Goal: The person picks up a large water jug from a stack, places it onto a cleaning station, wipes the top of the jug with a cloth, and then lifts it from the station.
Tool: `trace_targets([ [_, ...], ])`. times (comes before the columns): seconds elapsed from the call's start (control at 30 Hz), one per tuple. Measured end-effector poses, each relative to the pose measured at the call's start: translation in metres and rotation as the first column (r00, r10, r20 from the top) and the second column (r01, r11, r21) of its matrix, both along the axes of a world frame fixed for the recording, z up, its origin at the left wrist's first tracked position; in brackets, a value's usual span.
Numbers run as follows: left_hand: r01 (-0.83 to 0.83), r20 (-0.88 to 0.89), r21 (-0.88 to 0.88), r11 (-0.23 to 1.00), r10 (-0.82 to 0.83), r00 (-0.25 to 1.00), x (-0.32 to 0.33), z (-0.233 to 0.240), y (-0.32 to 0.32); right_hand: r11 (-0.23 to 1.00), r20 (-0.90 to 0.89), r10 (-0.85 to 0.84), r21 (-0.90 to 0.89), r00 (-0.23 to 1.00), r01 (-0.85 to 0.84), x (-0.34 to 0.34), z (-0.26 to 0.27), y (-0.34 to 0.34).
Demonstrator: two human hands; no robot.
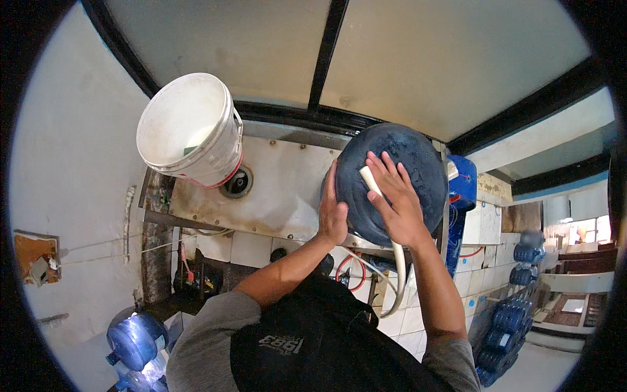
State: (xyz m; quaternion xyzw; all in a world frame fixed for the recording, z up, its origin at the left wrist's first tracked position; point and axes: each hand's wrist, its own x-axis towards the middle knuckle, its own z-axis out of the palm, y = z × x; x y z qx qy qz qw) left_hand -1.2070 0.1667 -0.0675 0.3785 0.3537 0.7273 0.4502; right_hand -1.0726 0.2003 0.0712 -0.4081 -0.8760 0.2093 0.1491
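Observation:
A large dark, rounded container [423, 171], perhaps a water jug, rests on the right part of a stained metal counter [281, 186]. My left hand [334, 218] is braced along its left side, thumb toward me. On its upper surface lies my right hand [400, 206], fingers stretched out flat. Under that palm and thumb runs a cream hose [371, 180], its open end showing beside my fingers. The hose hangs down past the counter's front edge. Whether water is flowing cannot be made out.
A white plastic bucket [228, 161] with a green item [189, 150] inside tilts near the drain [240, 182] at left. Framed panels [441, 63] stand behind the counter. Blue water jugs [134, 340] sit lower left; more jugs [504, 333] line the right. A blue barrel [462, 181] adjoins the counter.

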Motion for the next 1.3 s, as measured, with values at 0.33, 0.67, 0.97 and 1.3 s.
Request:
trace_targets([
  [0.33, 0.297, 0.398, -0.175, 0.939, -0.208, 0.893, -0.023, -0.032, 0.071, 0.996, 0.039, 0.086, 0.022, 0.996, -0.087, 0.006, 0.003, -0.003],
  [0.67, 0.273, 0.340, -0.205, 0.940, -0.193, 0.920, -0.027, -0.092, 0.067, 0.983, 0.096, 0.164, 0.068, 0.982, -0.171, -0.004, 0.009, -0.002],
  [0.97, -0.480, -0.305, -0.017, 0.877, 0.453, 0.838, 0.028, -0.014, 0.000, 1.000, 0.004, 0.026, 0.002, 1.000, -0.026, 0.000, 0.006, -0.003],
  [1.3, 0.523, 0.288, -0.210, 0.826, -0.459, 0.841, -0.048, -0.107, 0.098, 0.996, 0.056, 0.082, 0.035, 0.995, -0.084, -0.006, 0.006, -0.003],
])
